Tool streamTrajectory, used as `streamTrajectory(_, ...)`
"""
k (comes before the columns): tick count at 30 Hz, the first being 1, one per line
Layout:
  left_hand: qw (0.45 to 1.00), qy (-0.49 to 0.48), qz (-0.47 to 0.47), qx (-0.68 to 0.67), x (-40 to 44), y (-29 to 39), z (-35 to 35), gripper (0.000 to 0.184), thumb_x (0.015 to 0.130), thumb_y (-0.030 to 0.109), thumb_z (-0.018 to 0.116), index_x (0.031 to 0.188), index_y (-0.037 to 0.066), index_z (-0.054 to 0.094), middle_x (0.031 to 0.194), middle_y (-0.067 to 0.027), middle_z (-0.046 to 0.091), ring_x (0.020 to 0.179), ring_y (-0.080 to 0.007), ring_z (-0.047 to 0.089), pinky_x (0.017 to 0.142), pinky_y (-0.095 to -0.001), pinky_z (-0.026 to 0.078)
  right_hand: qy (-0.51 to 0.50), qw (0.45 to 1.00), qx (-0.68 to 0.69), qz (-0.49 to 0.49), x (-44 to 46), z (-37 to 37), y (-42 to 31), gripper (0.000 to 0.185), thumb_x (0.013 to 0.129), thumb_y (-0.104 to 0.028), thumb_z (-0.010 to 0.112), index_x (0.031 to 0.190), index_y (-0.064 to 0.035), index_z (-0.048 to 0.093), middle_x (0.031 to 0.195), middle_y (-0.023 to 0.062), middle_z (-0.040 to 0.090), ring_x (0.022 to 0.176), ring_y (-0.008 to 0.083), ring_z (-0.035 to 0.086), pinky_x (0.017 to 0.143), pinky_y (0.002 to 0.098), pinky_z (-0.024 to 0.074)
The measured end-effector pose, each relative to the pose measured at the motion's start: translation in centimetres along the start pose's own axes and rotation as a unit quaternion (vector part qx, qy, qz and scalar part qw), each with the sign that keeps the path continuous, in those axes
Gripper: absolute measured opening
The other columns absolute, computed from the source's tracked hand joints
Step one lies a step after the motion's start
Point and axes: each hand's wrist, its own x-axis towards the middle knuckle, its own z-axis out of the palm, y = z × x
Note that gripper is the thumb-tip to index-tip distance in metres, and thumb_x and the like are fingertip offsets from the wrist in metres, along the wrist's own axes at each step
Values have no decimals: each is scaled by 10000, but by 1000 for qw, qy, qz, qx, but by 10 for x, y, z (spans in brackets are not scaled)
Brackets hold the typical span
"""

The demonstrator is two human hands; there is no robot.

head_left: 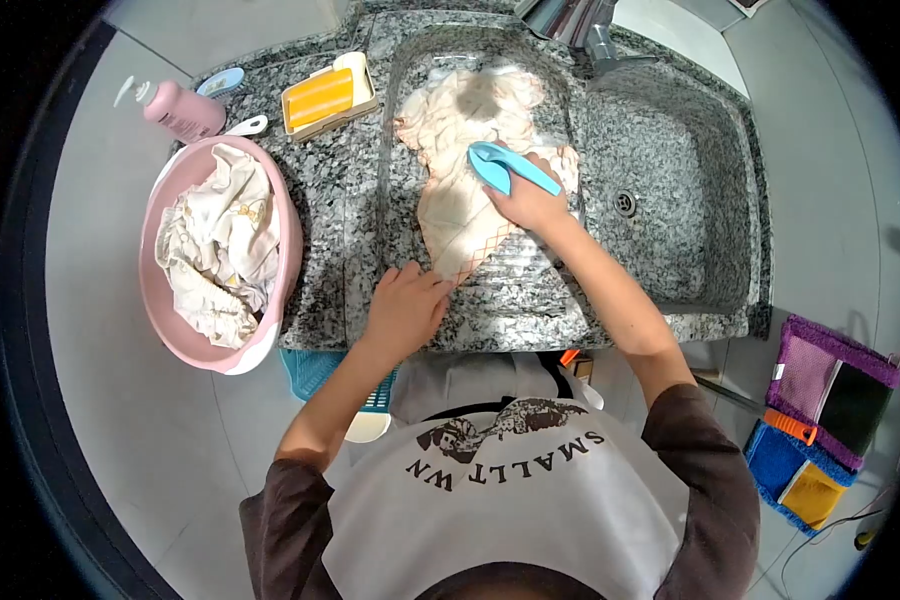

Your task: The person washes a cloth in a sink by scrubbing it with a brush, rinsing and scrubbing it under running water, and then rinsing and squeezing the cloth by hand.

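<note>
Right hand [532, 202] curled around a brush [488, 165] on the cloth [452, 192] in the sink [530, 298] at twelve o'clock, left hand [408, 308] loosely spread at its six-o'clock edge; scrubbing appears under way, unfinished, clothes [225, 230] in the nine-o'clock basin [291, 240] being indeterminably washed or waiting.

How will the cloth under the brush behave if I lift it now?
The cloth will likely hang floppy, since it lies in loose wrinkles. It may resist at first: the right hand holds the brush on it, and the left hand touches its near end.
</note>
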Motion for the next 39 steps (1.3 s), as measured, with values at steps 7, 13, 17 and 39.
streamTrajectory(7,999,3,-33,-16,8,2,9,161,722,105,607,879,108,644,838,-29,598,857,-226,516,732,-366,409,19,990,94,-105,-17,12,-13,496,742,-383,581,1162,-132,498,741,131,603,643,287,606,536,362,518)
streamTrajectory(13,999,33,-27,-9,28,1,19,60,666,112,614,710,104,575,794,-40,551,820,-229,519,694,-361,417,19,997,-62,-52,40,-34,38,554,695,-464,609,1116,-131,475,961,162,548,931,335,547,789,436,462)
streamTrajectory(17,997,10,-73,-25,36,-1,17,108,668,124,605,773,100,605,829,-59,558,858,-247,527,724,-375,434,79,994,61,-34,49,-64,79,573,692,-490,617,1141,-142,539,990,184,551,928,304,537,827,407,453)
streamTrajectory(39,968,69,-213,117,176,-69,67,456,838,318,450,1260,147,448,1327,-41,424,1276,-318,293,1046,-468,221,476,879,16,7,233,-175,202,760,614,-527,707,1153,-44,474,1028,204,483,994,369,469,853,464,394)
